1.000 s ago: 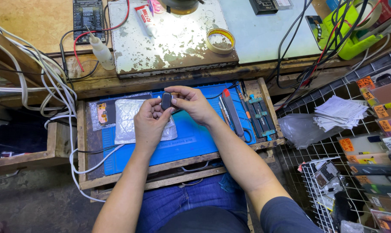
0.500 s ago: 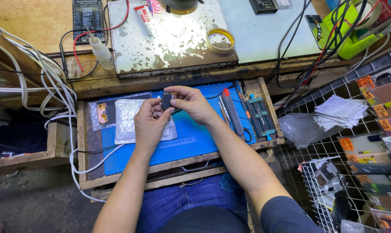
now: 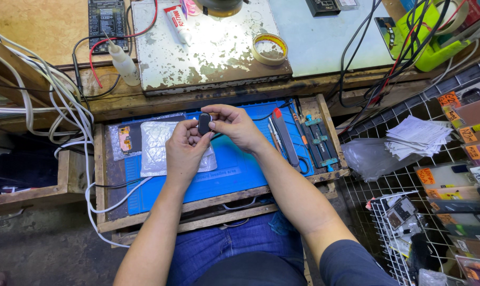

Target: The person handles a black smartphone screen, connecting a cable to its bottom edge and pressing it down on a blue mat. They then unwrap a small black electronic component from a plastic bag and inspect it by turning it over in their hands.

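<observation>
A: What do the hands hold?

B: Both hold one small dark part point(image 3: 204, 123), flat and oblong, raised just above the blue mat point(image 3: 234, 169). The left hand point(image 3: 186, 151) pinches its lower edge, fingers curled in. The right hand point(image 3: 234, 126) closes on its upper right side with thumb and fingertips. Both grips are narrow and shut on the part.

A: Where is that, roughly?

B: Over the top middle of the mat, which lies in a shallow wooden tray point(image 3: 105, 212) across the person's lap. Jeans show below the tray.

A: What lies under the hands?

B: A crinkled silvery bag point(image 3: 154, 148) on the mat's left part; the left hand covers its right edge. Left of it is a darker pouch with an orange tag point(image 3: 124, 139). Right of the right hand lie tweezers point(image 3: 286, 139), a red-tipped tool and a few green-marked tools, side by side along the tray's right edge.

A: And the bench above?

B: A worn metal plate point(image 3: 208, 58) with a roll of tape point(image 3: 269, 48) and a white tube point(image 3: 176, 22) on it. A small squeeze bottle point(image 3: 123, 62) stands at its left, beside a black board with red and black leads. White cables point(image 3: 65, 106) hang down the left side. A wire rack point(image 3: 441, 201) with small packaged goods and a stack of papers point(image 3: 417, 136) stands at the right.
</observation>
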